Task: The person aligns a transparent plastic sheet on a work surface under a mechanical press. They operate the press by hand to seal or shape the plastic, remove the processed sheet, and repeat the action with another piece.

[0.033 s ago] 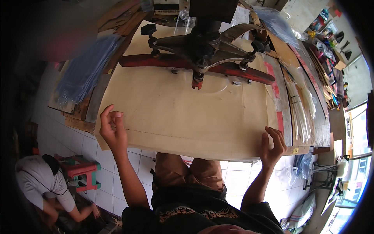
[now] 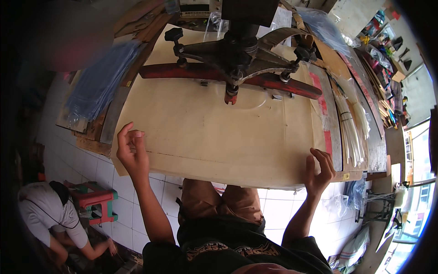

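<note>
A large tan sheet point(image 2: 214, 132) fills the middle of the frame, lying flat on the workbench point(image 2: 372, 150). At the top centre, the dark press machine point(image 2: 242, 50) with its red bar point(image 2: 196, 71) sits over the sheet's far part. Your left hand point(image 2: 131, 150) is at the sheet's lower left corner, fingers curled loosely at its edge. Your right hand point(image 2: 319, 171) is at the lower right edge, fingers spread and bent over it.

Clear plastic bags of blue stock point(image 2: 102, 80) left of table (white-strip bundles point(image 2: 351, 123) right)
</note>
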A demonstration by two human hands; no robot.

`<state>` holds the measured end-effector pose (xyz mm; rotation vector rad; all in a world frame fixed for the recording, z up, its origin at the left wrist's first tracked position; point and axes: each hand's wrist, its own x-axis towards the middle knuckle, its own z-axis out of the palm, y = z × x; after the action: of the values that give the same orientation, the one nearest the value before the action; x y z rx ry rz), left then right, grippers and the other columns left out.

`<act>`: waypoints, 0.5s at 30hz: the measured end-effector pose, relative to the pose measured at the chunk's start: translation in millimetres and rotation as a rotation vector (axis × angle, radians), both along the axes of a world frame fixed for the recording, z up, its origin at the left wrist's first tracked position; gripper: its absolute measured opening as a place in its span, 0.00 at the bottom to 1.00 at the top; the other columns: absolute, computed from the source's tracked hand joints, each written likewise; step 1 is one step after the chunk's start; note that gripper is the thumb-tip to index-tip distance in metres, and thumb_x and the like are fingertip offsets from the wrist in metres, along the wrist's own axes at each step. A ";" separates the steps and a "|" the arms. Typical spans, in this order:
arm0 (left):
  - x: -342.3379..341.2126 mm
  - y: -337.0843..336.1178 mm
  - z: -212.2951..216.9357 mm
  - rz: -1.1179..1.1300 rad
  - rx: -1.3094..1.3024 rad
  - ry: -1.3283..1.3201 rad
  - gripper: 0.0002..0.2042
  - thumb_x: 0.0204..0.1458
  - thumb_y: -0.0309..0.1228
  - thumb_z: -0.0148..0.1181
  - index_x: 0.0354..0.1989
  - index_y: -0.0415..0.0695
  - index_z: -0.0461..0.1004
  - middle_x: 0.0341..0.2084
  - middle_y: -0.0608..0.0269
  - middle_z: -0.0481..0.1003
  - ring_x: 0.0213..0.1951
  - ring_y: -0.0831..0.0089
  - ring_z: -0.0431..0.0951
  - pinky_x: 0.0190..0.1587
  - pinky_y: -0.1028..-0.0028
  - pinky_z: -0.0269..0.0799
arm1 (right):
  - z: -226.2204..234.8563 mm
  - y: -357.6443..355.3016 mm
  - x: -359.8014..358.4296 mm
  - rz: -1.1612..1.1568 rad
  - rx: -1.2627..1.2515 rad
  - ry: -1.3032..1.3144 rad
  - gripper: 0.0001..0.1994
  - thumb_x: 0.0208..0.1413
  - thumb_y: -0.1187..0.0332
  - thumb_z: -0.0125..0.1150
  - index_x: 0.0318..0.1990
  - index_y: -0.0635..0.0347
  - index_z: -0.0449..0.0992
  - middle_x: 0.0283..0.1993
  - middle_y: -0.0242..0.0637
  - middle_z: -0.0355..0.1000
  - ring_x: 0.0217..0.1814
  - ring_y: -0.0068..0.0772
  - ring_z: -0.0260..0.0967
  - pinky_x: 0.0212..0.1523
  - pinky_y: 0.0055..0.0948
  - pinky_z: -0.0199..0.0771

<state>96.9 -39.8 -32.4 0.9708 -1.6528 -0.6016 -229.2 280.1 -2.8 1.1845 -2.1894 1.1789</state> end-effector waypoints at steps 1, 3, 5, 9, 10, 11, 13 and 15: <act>0.3 0.1 0.7 0.001 0.000 -0.005 0.13 0.63 0.26 0.57 0.55 0.39 0.75 0.32 0.61 0.81 0.35 0.76 0.79 0.39 0.74 0.71 | 0.1 0.0 0.1 0.003 0.004 0.003 0.09 0.54 0.78 0.67 0.43 0.68 0.84 0.42 0.47 0.82 0.46 0.45 0.80 0.48 0.38 0.78; -0.6 0.5 1.6 -0.001 0.002 -0.013 0.13 0.64 0.26 0.57 0.55 0.39 0.75 0.32 0.60 0.81 0.35 0.76 0.79 0.39 0.74 0.71 | 0.0 1.3 -1.1 0.004 0.005 0.005 0.09 0.55 0.77 0.67 0.43 0.68 0.84 0.42 0.47 0.82 0.46 0.45 0.80 0.49 0.38 0.78; -2.0 1.3 1.7 0.005 0.008 -0.008 0.13 0.64 0.26 0.57 0.55 0.39 0.75 0.32 0.60 0.81 0.35 0.76 0.79 0.39 0.74 0.71 | -0.6 1.8 -1.6 0.005 0.003 0.004 0.09 0.55 0.77 0.67 0.43 0.68 0.84 0.42 0.47 0.82 0.46 0.45 0.80 0.49 0.38 0.78; -1.3 0.5 0.5 0.002 -0.001 -0.006 0.13 0.64 0.26 0.57 0.55 0.39 0.75 0.32 0.60 0.81 0.35 0.75 0.79 0.39 0.73 0.72 | -0.8 1.5 -1.1 0.000 -0.005 0.000 0.09 0.54 0.78 0.67 0.43 0.68 0.84 0.42 0.47 0.82 0.46 0.45 0.80 0.49 0.38 0.78; -1.2 1.0 1.3 0.003 0.000 -0.009 0.13 0.64 0.26 0.57 0.55 0.39 0.75 0.32 0.60 0.81 0.35 0.75 0.79 0.39 0.73 0.72 | -0.6 1.3 -0.9 -0.002 -0.007 0.000 0.09 0.54 0.78 0.67 0.43 0.68 0.84 0.42 0.47 0.82 0.46 0.45 0.81 0.49 0.38 0.78; -1.5 1.5 2.7 0.004 0.000 -0.011 0.13 0.64 0.26 0.57 0.55 0.40 0.75 0.32 0.60 0.81 0.35 0.75 0.79 0.39 0.73 0.72 | -0.1 1.0 -0.6 -0.003 -0.008 -0.001 0.09 0.54 0.78 0.67 0.43 0.67 0.84 0.42 0.47 0.82 0.46 0.45 0.81 0.49 0.38 0.78; -1.7 1.6 3.2 0.005 -0.001 -0.010 0.13 0.64 0.26 0.57 0.55 0.40 0.75 0.32 0.60 0.81 0.35 0.75 0.80 0.40 0.73 0.72 | 0.9 0.3 0.1 -0.004 -0.011 -0.005 0.09 0.54 0.78 0.68 0.43 0.67 0.84 0.42 0.47 0.82 0.46 0.45 0.81 0.49 0.38 0.78; -2.0 0.7 0.8 0.003 -0.002 -0.005 0.13 0.64 0.26 0.57 0.55 0.40 0.75 0.32 0.60 0.81 0.36 0.75 0.80 0.40 0.73 0.72 | 0.5 0.9 0.0 -0.007 -0.011 -0.006 0.09 0.54 0.78 0.68 0.43 0.67 0.84 0.42 0.47 0.82 0.46 0.45 0.81 0.48 0.38 0.78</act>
<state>94.9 -39.1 -31.6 0.9740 -1.6558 -0.5954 -229.2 280.9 -2.4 1.1695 -2.1870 1.1919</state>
